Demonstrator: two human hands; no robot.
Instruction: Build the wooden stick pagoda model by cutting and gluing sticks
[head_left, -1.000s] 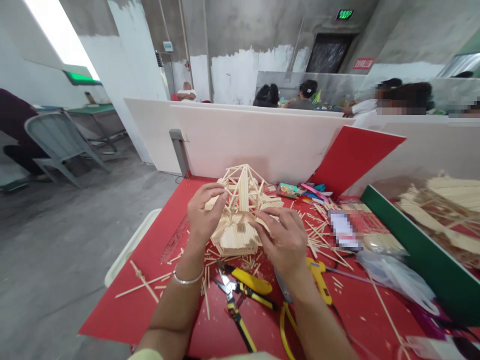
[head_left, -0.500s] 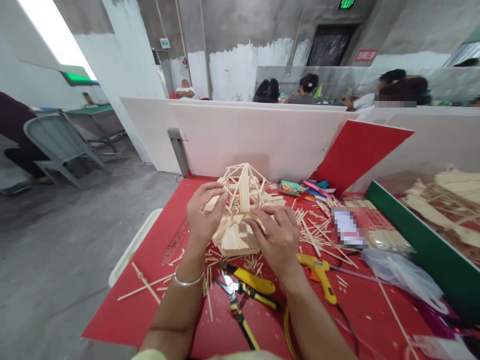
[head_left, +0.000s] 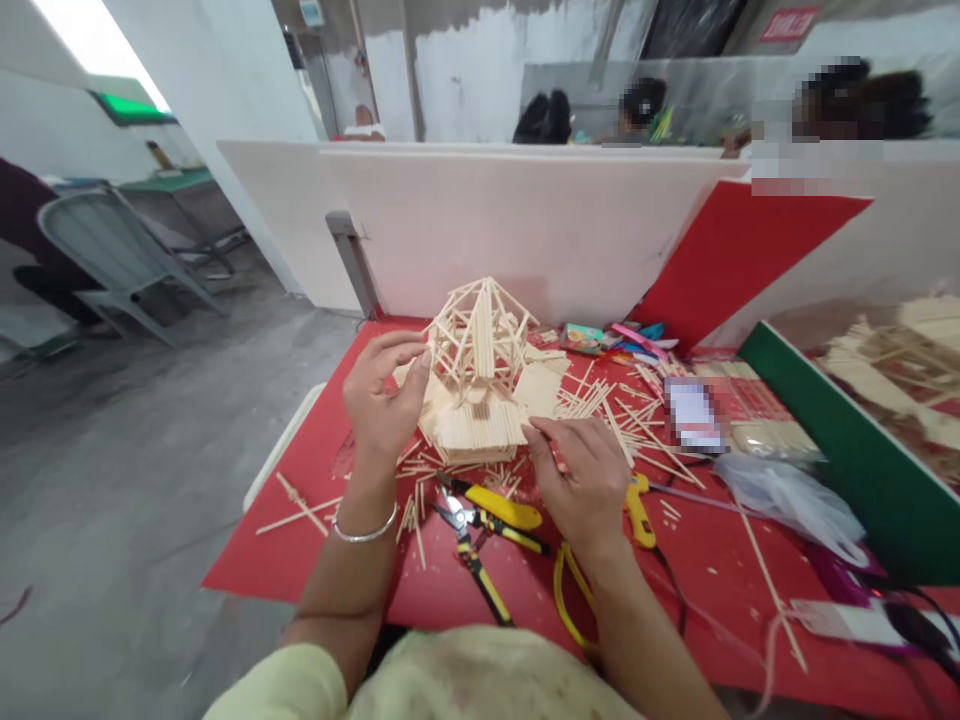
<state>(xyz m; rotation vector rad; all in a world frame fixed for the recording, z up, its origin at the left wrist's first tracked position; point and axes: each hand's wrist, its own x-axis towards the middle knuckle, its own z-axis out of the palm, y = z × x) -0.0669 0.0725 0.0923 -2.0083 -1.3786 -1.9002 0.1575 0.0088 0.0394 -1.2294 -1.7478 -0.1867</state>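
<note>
left hand (head_left: 381,395): fingers curled onto the left side of the stick model (head_left: 480,375), thumb and fingertips pinched on the open frame part. so this grip is closed on the model.
right hand (head_left: 585,480): down low at the model's right front corner, fingertips touching the stacked base. fingers are bent but can't tell if this grip is really clamped on a stick or just resting there.
stick model: sits between the two hands, a bit beyond them, on the red table (head_left: 300,540). flat layered base, pointy lattice roof on top, upright.
bracelet (head_left: 365,531): thin silver one on the left wrist.
loose sticks (head_left: 637,425): scattered all around the model, thickest just past the right hand, a few under the left hand too.
crossed sticks (head_left: 296,505): left of the left wrist, near the table edge.
cutters (head_left: 469,545): yellow-handled, lying just in front of the model, between the two wrists.
yellow pliers (head_left: 504,510): right beside the cutters, closer to the right hand.
glue gun (head_left: 639,510): yellow, partly hidden behind the right hand, cord trailing off to the near side.
plastic bag (head_left: 787,500): clear, well to the right of the right hand.
white divider (head_left: 510,230): stands behind the model at the back of the table.
other people (head_left: 645,105): seated beyond the divider, far from both hands.
</note>
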